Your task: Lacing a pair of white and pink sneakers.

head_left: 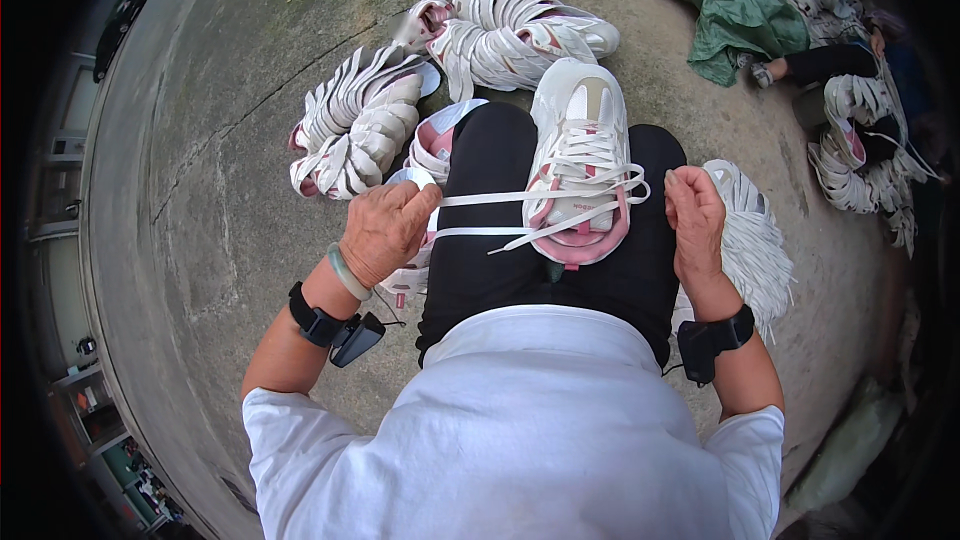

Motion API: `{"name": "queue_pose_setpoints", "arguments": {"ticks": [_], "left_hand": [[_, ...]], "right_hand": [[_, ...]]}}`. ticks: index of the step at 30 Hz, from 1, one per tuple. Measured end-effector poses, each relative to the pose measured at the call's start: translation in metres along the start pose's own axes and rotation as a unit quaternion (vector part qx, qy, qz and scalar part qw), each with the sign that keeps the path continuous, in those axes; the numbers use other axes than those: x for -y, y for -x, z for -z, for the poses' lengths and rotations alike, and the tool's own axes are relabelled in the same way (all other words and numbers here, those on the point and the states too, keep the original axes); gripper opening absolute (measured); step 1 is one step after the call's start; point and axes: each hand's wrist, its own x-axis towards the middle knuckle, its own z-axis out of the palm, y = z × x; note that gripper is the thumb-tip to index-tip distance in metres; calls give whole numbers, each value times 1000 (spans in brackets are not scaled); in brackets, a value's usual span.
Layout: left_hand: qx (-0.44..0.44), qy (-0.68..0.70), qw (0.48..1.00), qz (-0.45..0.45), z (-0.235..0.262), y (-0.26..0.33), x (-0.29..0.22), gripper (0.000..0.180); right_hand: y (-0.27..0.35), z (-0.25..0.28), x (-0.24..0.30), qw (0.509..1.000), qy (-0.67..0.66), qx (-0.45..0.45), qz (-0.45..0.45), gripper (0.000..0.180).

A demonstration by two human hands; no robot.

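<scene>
Concrete ground (250, 140) below: left hand (385, 230) pinches white lace (500, 198), right hand (695, 220) closed on its far end; uneven tension may pull the lace from the sneaker (580, 160).

Sneaker (578, 155) on lap: white upper, beige tongue panel, pink trim and pink collar lining, white laces (520, 215). Trousers (490, 190): plain black. Shirt (530, 430): plain white. Left wrist: pale green bangle (346, 273), black strap (312, 318); right wrist: black strap (722, 332). At 11–12 o'clock, pile of sneakers (440, 70): white with pink accents, white strappy pattern. At 3 o'clock, bundle of laces (752, 245): white. At 1 o'clock, cloth (735, 5): green. At 2 o'clock, more white-and-pink shoes (850, 155). Ground (200, 160): grey concrete, green moss patches toward 12 o'clock.
</scene>
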Motion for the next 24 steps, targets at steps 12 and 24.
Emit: {"name": "queue_pose_setpoints", "arguments": {"ticks": [12,24], "left_hand": [[-43,101,984,139,-19,-4,4,17],[-16,745,569,347,-62,-57,-52,13]], "right_hand": [[22,-73,16,941,183,270,-91,17],[7,-83,-23,947,268,149,95,9]]}}
